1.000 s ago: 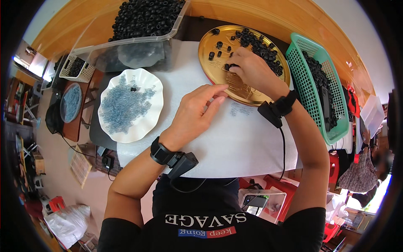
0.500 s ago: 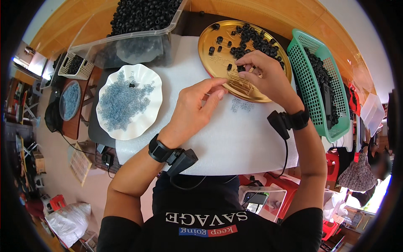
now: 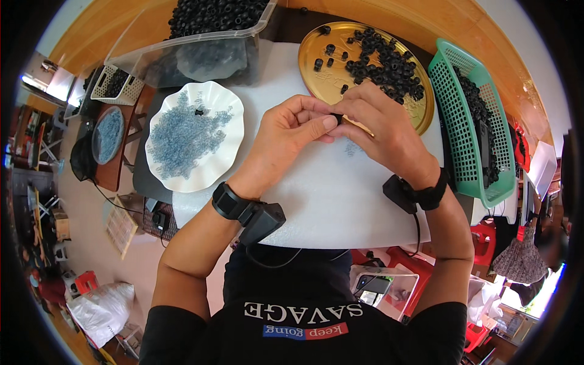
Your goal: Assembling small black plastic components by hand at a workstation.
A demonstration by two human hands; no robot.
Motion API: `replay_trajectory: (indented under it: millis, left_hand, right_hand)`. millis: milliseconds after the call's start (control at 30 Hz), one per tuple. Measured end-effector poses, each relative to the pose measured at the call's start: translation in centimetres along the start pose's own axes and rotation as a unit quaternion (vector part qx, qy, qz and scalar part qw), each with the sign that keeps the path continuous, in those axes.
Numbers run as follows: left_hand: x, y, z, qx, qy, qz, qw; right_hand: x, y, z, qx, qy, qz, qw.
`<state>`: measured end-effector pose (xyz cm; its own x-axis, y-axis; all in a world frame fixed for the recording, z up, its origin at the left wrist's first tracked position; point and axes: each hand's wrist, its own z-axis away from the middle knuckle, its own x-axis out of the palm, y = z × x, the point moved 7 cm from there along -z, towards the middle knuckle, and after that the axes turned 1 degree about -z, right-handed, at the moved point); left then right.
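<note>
Above the front of the white table cover (image 3: pixel 304 207), my two hands meet. A small black cylindrical part (image 3: pixel 338 118) is pinched between them. My left hand (image 3: pixel 295 131) has its thumb and index finger closed on its left side, while my right hand (image 3: pixel 383 128) grips it from the right. What else the fingers hold, if anything, is hidden. Behind my right hand lies a round gold tray (image 3: pixel 328 78) with many similar black hollow parts (image 3: pixel 389 64). To the left, a scalloped white plate (image 3: pixel 228 152) bears a heap of tiny translucent blue-grey pieces (image 3: pixel 185 137) and one black part.
A clear bin (image 3: pixel 213 61) full of black parts stands at the back left. On the right is a green perforated basket (image 3: pixel 468 146) of dark parts. A side table at left holds a white basket (image 3: pixel 125 91) and a bowl (image 3: pixel 107 135). Black wrist devices with cables sit on both wrists.
My right hand has come from over the tray toward my left hand, bringing the black part. Both hands now touch it. The whole view has shifted slightly.
</note>
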<state>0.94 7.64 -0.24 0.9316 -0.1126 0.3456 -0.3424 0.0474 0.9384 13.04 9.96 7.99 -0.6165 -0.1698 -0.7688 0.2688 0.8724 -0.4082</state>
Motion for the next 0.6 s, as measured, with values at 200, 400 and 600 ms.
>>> replay_trajectory:
  millis: [200,400,600]
  left_hand:
    - [0.1,0.2,0.1,-0.011,-0.024,0.114,0.993]
    - [0.4,0.2,0.1,-0.015,-0.044,0.138,0.989]
    - [1.0,0.1,0.1,-0.008,-0.066,0.109,0.992]
  right_hand:
    - [-0.4,1.3,0.4,0.015,0.007,-0.093,0.996]
    - [1.3,3.7,1.6,0.207,0.029,-0.364,0.907]
    - [1.8,4.4,2.2,0.304,-0.01,-0.489,0.818]
